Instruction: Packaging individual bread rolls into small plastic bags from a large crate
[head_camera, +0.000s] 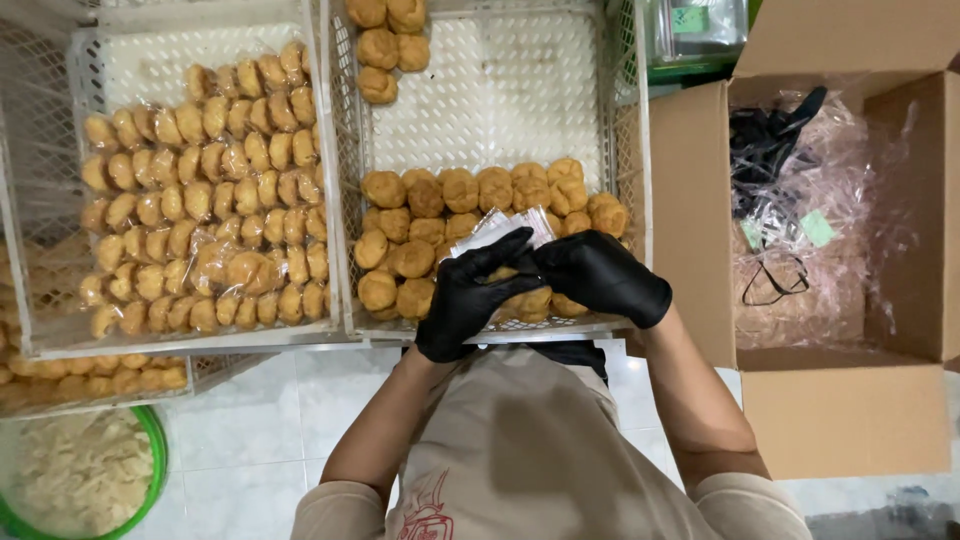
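Observation:
Both hands wear black gloves and meet over the near edge of the right white mesh crate (625, 150). My left hand (468, 295) and my right hand (598, 274) together pinch a small stack of clear plastic bags (500, 228). Beneath them lie golden round pastries (460, 190), loose in rows on the crate's near half. Three more pastries (385, 45) sit at the crate's far left corner.
The left mesh crate (40, 200) holds several rows of pastries packed in clear bags (200, 190). An open cardboard box (840, 220) at right contains crumpled plastic and black ties. A green-rimmed bowl of pale pieces (80, 470) stands bottom left on white tiles.

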